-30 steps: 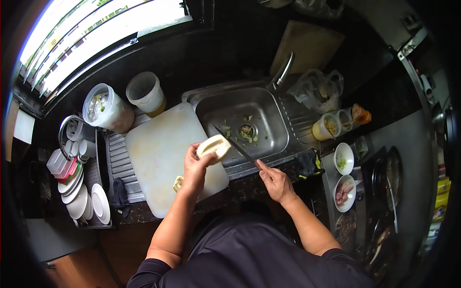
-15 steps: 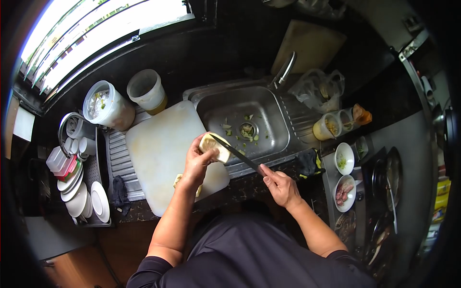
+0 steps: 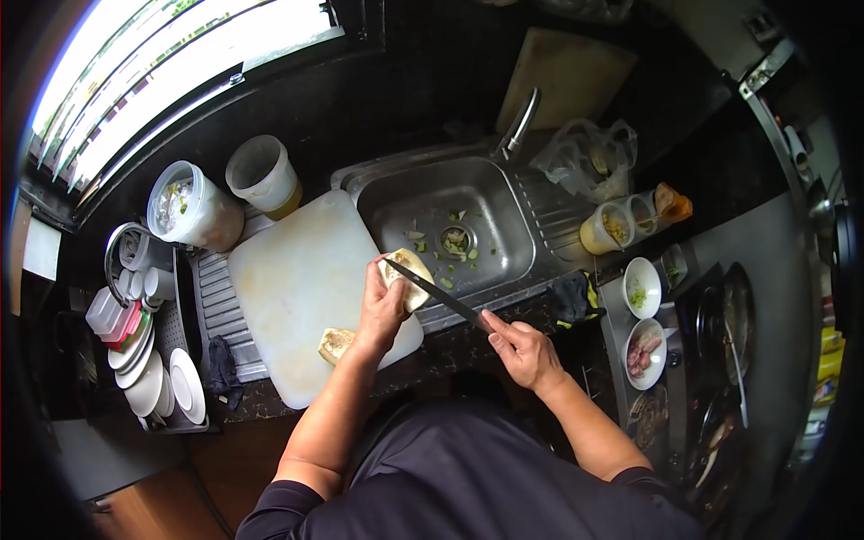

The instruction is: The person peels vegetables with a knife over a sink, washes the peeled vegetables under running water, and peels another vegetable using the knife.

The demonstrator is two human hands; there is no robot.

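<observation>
My left hand [image 3: 385, 310] is wrapped round a pale, hollowed vegetable piece [image 3: 414, 293] above the sink-side edge of the white cutting board [image 3: 301, 279]. In my right hand [image 3: 522, 349] is the handle of a dark knife [image 3: 447, 300]; its blade lies across the top of the piece, with the tip near my left fingers. Another pale piece [image 3: 336, 344] rests on the board beside my left forearm. The steel sink [image 3: 387, 211] behind my hands holds green and pale scraps [image 3: 455, 241] around the drain.
Two plastic tubs [image 3: 211, 220] [image 3: 261, 180] stand behind the board. Plates [image 3: 186, 387] fill a rack at left. Right of the sink are a faucet [image 3: 522, 126], a plastic bag [image 3: 585, 166], a yellowish container [image 3: 601, 234], and bowls with greens [image 3: 641, 301] and meat [image 3: 655, 362].
The knife tip has moved left across the held piece, and the piece has been turned and tilted in my left hand. The view has shifted slightly.
</observation>
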